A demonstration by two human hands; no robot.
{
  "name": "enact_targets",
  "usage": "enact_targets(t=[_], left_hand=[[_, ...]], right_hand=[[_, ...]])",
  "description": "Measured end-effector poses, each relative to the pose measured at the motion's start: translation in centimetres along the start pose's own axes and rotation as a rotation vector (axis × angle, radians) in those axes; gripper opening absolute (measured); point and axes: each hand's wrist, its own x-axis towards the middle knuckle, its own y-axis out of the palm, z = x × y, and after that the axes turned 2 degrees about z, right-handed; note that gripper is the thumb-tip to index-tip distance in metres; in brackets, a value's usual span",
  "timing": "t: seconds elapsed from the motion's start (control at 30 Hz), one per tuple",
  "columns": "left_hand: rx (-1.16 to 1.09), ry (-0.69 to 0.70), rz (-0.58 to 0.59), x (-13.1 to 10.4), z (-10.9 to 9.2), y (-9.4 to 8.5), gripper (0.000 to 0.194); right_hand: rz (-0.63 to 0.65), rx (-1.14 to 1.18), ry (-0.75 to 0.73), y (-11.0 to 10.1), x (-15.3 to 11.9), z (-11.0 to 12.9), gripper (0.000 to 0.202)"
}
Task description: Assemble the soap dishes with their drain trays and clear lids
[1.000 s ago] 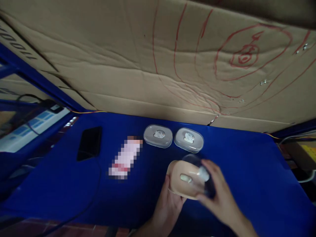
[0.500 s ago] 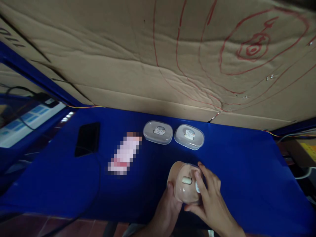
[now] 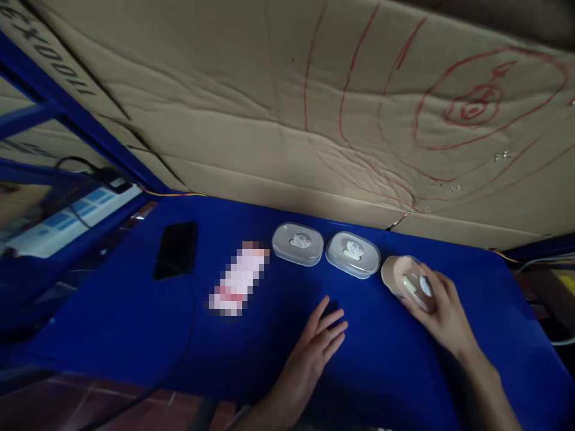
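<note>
My right hand [image 3: 442, 305] is wrapped round a beige oval container with a clear lid [image 3: 406, 278], at the right of two similar containers on the blue table. The lid carries a pale oval piece and a round white sticker. My left hand [image 3: 317, 338] holds nothing, its fingers spread over the table. Behind it stand a grey clear-lidded container [image 3: 287, 246] and a second one [image 3: 344, 254], side by side, each with a white label on top.
A pixelated pink flat item [image 3: 240, 278] and a black flat device [image 3: 176, 248] with a cable lie on the blue table [image 3: 251, 353]. A white power strip [image 3: 72, 221] is at the left. A cardboard panel [image 3: 224, 114] with red drawings rises behind.
My right hand has carried the beige container right and away, to beside the two others. My left hand has let go of it and opened. The view has shifted slightly.
</note>
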Motion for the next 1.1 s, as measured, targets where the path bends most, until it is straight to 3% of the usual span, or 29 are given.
enact_targets(t=[0.1,0.17,0.27,0.4,0.5,0.57,0.77,0.83,0.97,1.1], left_hand=[[0.031,0.042,-0.088,-0.7,-1.6,-0.8,0.047],[0.042,0.074,-0.140,-1.5,-2.4,-1.4,0.045],[0.040,0.137,-0.215,-2.7,-2.8,-2.5,0.044],[-0.025,0.171,-0.285,-3.6,-2.8,-3.6,0.042],[-0.081,0.186,-0.290,-3.6,-3.1,-3.7,0.051],[-0.128,0.218,-0.289,-3.1,-3.7,-3.4,0.059],[-0.334,0.277,-0.196,-1.0,-6.4,-1.7,0.076],[-0.366,0.273,-0.201,-1.0,-6.7,-1.6,0.071],[-0.357,0.326,-0.267,-2.3,-5.9,-2.4,0.065],[-0.337,0.295,-0.334,-4.2,-4.5,-3.8,0.068]], right_hand=[[0.080,-0.147,-0.019,-1.5,2.3,-3.4,0.085],[0.089,-0.171,-0.043,-2.3,4.1,-2.0,0.092],[0.098,-0.035,-0.180,-1.3,7.8,5.4,0.101],[0.425,0.058,-0.415,4.2,14.4,17.1,0.108],[0.492,0.077,-0.395,7.3,17.7,21.6,0.104],[0.502,0.099,-0.365,7.3,17.7,22.5,0.098],[0.621,0.302,-0.491,2.4,11.1,23.0,0.103],[0.590,0.323,-0.504,2.0,10.5,23.1,0.099],[0.407,0.029,-0.369,4.6,13.5,22.2,0.092],[0.441,-0.121,-0.369,7.9,16.5,21.2,0.091]])
